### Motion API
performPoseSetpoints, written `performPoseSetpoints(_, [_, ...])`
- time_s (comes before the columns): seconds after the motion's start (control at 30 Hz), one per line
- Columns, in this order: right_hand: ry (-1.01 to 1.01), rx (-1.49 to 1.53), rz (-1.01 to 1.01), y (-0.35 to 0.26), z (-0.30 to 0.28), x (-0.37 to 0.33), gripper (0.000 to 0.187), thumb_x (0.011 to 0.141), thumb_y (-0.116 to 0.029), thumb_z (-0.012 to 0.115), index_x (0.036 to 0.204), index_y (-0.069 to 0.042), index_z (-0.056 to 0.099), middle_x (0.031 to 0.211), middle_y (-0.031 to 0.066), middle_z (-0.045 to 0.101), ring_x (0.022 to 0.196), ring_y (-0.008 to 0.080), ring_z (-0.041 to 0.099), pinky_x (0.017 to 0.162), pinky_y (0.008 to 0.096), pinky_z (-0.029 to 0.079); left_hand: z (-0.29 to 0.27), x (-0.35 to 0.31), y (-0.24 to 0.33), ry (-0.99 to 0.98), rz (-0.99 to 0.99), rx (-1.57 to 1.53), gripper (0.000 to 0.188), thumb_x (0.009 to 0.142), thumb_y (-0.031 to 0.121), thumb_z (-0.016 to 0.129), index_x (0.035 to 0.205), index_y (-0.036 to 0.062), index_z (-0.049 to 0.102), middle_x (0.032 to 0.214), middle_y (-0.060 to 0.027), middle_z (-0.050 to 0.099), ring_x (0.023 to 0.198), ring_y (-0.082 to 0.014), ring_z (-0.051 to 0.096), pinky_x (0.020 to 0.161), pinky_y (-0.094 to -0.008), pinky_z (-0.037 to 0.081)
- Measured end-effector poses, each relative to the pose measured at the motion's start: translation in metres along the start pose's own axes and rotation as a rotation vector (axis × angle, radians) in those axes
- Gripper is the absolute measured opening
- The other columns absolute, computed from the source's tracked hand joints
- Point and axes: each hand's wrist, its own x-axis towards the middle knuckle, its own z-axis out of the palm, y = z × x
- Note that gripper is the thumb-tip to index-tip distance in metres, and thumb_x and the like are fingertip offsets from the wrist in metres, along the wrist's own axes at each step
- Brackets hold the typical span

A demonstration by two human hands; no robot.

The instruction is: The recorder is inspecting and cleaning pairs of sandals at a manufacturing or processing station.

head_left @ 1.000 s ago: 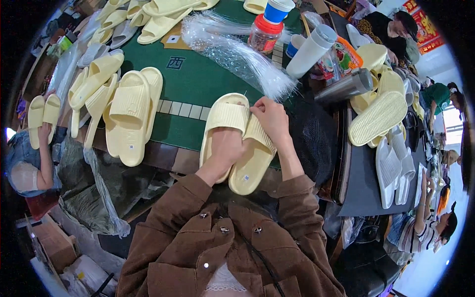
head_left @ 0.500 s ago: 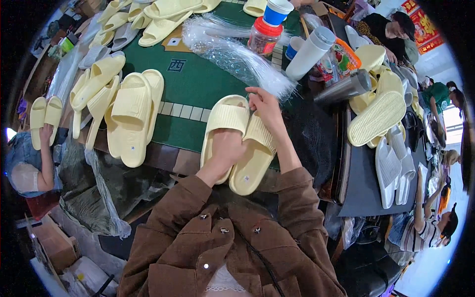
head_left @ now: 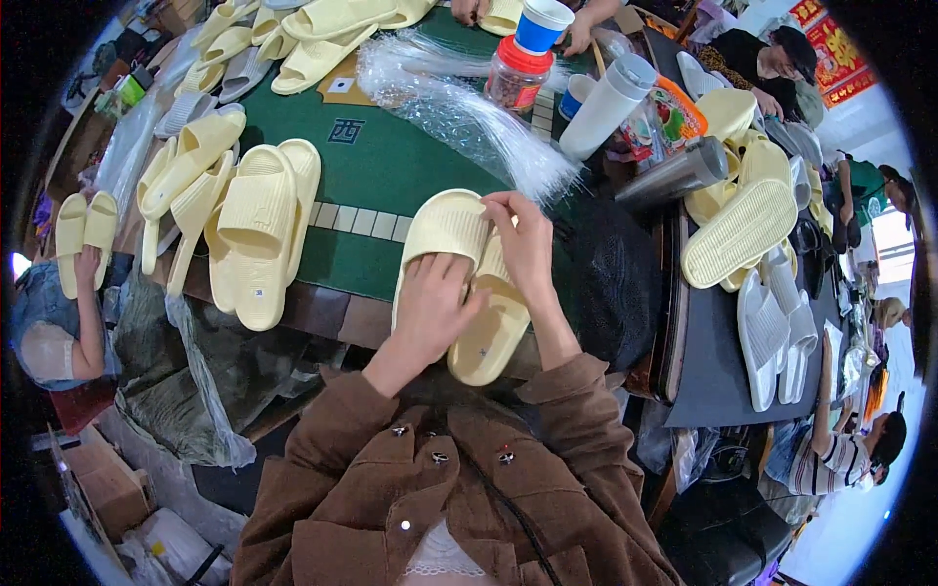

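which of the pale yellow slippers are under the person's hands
The pair of slippers at the near table edge, side by side: left hand lies flat on them, right hand touches the top. The other pairs lie untouched farther left.

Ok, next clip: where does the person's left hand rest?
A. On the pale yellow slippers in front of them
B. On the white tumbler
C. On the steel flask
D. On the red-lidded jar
A: the left hand lies flat on the pair of pale yellow slippers, while the right hand touches the same pair from the other side.
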Motion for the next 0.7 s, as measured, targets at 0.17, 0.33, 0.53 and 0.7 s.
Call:
performPoseSetpoints(0.17, [0.008,0.276,0.226,0.006,0.001,-0.002,0.013,0.092,-0.009,0.057,0.097,-0.001,0.066,0.074,0.0061,0.067,0.063,0.0117,0.059,0.060,0.0263,0.046,-0.021,0.008,0.001,-0.026,-0.206,-0.287,0.019,0.081,0.012,0.064,0.098,0.0049,0.061,0.098,-0.0139,0.062,0.088,-0.0310,0.061,0.075,-0.0405,0.049])
performPoseSetpoints(0.33, [-0.008,0.302,0.268,-0.002,0.001,-0.002,0.013,0.092,-0.008,0.057,0.096,0.001,0.065,0.074,0.0061,0.066,0.060,0.0083,0.058,0.055,0.0247,0.045,0.011,0.062,-0.033,0.139,-0.107,-0.335,0.017,0.085,0.008,0.060,0.100,0.0025,0.063,0.086,-0.0147,0.064,0.077,-0.0328,0.063,0.071,-0.0387,0.051])
performPoseSetpoints(0.53, [0.013,0.350,0.238,0.002,0.008,-0.006,0.012,0.092,-0.008,0.058,0.095,0.002,0.065,0.073,0.0066,0.066,0.058,0.0089,0.058,0.055,0.0253,0.047,0.037,0.055,-0.041,0.062,-0.223,-0.526,0.017,0.088,0.005,0.057,0.104,-0.0011,0.061,0.087,-0.0162,0.065,0.077,-0.0273,0.065,0.069,-0.0339,0.050])
performPoseSetpoints(0.7, [0.029,0.382,0.242,0.009,0.007,-0.007,0.014,0.090,-0.007,0.060,0.099,0.001,0.067,0.081,0.0076,0.066,0.065,0.0106,0.061,0.060,0.0243,0.049,0.036,0.052,-0.037,0.119,-0.334,-0.649,0.013,0.086,0.001,0.060,0.099,-0.0008,0.062,0.082,-0.0114,0.064,0.071,-0.0171,0.062,0.065,-0.0290,0.049])
